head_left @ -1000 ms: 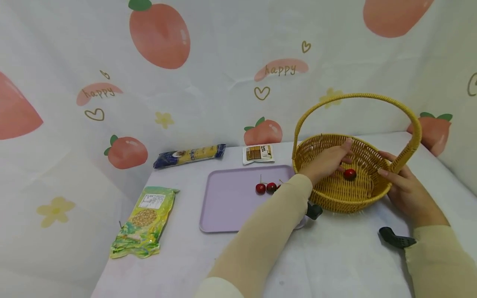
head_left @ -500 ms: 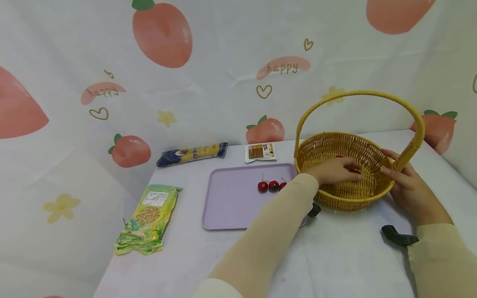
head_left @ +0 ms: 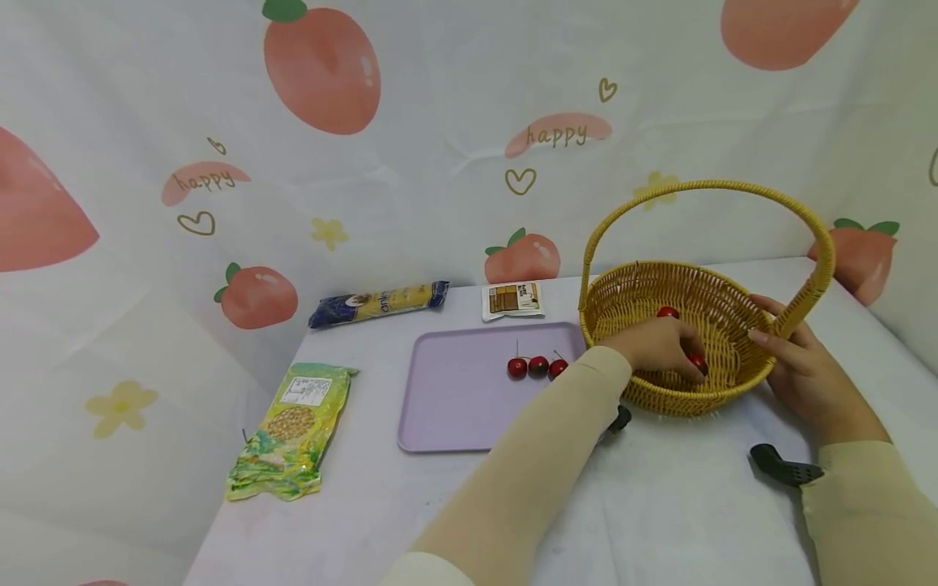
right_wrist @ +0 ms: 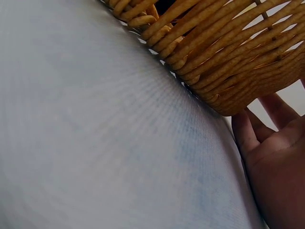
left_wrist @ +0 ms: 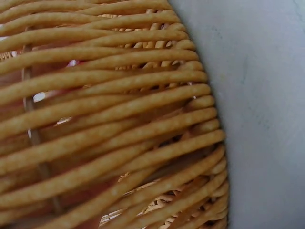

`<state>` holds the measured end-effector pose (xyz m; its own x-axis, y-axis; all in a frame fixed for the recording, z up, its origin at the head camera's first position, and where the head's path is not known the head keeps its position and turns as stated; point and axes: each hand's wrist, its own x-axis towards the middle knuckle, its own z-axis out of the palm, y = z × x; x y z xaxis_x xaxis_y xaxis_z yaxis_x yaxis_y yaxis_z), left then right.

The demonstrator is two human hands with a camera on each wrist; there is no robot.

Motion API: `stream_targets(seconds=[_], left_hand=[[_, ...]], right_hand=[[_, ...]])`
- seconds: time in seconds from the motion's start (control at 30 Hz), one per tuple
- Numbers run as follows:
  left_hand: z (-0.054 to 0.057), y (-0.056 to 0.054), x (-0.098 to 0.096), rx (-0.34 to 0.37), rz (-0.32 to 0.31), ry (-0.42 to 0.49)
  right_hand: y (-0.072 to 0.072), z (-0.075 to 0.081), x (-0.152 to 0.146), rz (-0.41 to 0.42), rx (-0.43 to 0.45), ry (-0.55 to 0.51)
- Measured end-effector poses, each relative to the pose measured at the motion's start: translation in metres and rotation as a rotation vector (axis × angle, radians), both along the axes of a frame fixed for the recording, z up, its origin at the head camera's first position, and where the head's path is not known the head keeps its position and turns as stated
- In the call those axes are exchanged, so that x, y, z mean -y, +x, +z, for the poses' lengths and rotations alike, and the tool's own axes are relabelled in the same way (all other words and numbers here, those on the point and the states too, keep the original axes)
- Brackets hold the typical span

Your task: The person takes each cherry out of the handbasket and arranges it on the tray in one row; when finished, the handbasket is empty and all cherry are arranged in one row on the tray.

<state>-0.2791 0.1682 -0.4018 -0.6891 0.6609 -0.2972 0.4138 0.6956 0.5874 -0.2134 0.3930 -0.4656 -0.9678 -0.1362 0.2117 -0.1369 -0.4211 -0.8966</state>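
A yellow wicker basket (head_left: 681, 404) with a tall arched handle stands at the right in the head view. Inside it, my left hand (head_left: 659, 345) reaches low and pinches a dark red cherry (head_left: 697, 363) between thumb and fingers. Another cherry (head_left: 668, 312) lies farther back in the basket, partly hidden behind that hand. My right hand (head_left: 817, 381) holds the basket's right side, thumb over the rim and fingers along the outside. In the left wrist view the basket's woven wall (left_wrist: 109, 100) hides most of the hand. The right wrist view shows fingers (right_wrist: 244, 131) against the basket's lower wall.
Left of the basket is a lavender tray (head_left: 447, 407) with several cherries (head_left: 517, 369) on its right part. Behind it lie a long blue-and-yellow packet (head_left: 379, 304) and a small white-and-brown sachet (head_left: 513, 300). A green-yellow bag (head_left: 289, 431) lies at the left.
My left hand has come down from the back of the basket toward its front, and its fingers have closed on the cherry. The right hand keeps its hold on the rim.
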Motion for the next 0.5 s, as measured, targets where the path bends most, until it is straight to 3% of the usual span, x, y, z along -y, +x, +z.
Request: stream_targets(seconds=[0.27, 0.5], left_hand=[[0.0004, 0.0019, 0.0028, 0.010, -0.010, 0.032], [0.0027, -0.0012, 0.0095, 0.054, 0.036, 0.209]], right_hand=[[0.0010, 0.0001, -0.0018, -0.012, 0.023, 0.021], [0.0013, 0.0000, 0.0001, -0.008, 0.002, 0.011]])
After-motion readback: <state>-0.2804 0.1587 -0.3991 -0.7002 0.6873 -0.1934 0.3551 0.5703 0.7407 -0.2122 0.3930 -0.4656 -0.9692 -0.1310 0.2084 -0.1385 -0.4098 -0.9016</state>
